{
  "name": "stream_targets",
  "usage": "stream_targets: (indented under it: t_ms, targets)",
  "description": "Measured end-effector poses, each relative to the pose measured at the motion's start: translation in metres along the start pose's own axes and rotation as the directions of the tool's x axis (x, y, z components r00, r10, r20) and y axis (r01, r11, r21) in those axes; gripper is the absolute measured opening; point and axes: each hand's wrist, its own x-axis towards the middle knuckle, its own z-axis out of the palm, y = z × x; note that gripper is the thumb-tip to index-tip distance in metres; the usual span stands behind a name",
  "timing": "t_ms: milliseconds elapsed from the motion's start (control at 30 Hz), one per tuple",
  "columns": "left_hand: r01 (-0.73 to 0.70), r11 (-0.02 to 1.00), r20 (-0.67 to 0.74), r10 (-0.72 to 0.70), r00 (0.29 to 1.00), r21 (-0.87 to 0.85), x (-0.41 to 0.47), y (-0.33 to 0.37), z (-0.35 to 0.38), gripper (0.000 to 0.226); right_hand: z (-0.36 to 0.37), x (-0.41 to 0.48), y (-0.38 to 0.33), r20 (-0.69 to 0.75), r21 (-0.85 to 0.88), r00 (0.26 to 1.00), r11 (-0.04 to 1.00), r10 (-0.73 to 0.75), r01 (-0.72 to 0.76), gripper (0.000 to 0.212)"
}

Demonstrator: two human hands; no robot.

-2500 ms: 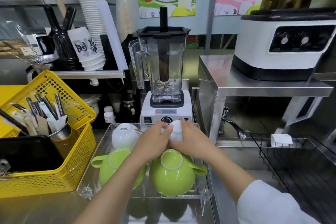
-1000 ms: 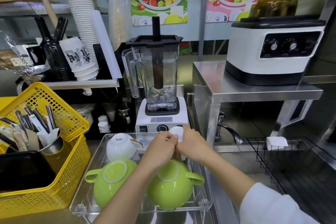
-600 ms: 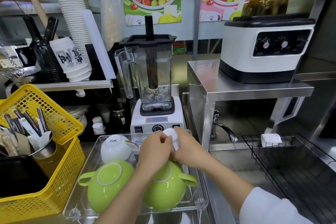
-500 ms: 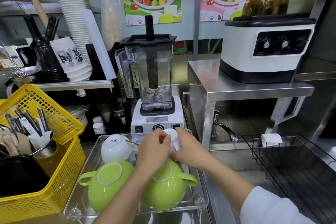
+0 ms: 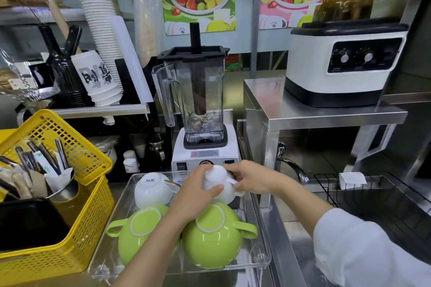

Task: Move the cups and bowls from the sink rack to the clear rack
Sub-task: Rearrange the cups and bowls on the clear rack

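Observation:
An upside-down white cup sits at the back right of the clear rack. My left hand wraps its left side and my right hand grips its right side near the handle. Another white cup stands upside down at the rack's back left. Two green bowls with handles lie upside down in front: one on the left, one on the right. The black wire sink rack is at the right, with nothing visible in it.
A blender stands right behind the clear rack. A yellow basket with utensils sits at the left. A steel shelf carrying a white machine rises at the right, with a tap beneath it.
Both hands have stayed on the white cup at the rack's back right. The cup now sits lower and more uncovered, and the view has shifted slightly.

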Motion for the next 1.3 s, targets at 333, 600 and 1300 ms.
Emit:
stream_targets:
  t_ms: [333, 600, 1300]
  targets:
    - [0.009, 0.985, -0.112, 0.011, 0.994, 0.173, 0.002, -0.001, 0.005, 0.059, -0.005, 0.006, 0.014, -0.091, -0.052, 0.995, 0.998, -0.042, 0.038, 0.058]
    - [-0.002, 0.995, -0.179, 0.02, 0.984, 0.102, -0.003, 0.006, 0.0, 0.055, -0.003, -0.01, 0.005, -0.176, -0.047, 0.984, 0.999, -0.014, 0.005, 0.052]
    - [-0.084, 0.979, 0.102, 0.066, 0.993, 0.183, -0.077, -0.003, -0.012, 0.093, 0.03, -0.098, -0.003, -0.216, -0.015, 0.976, 0.999, -0.031, 0.028, 0.015]
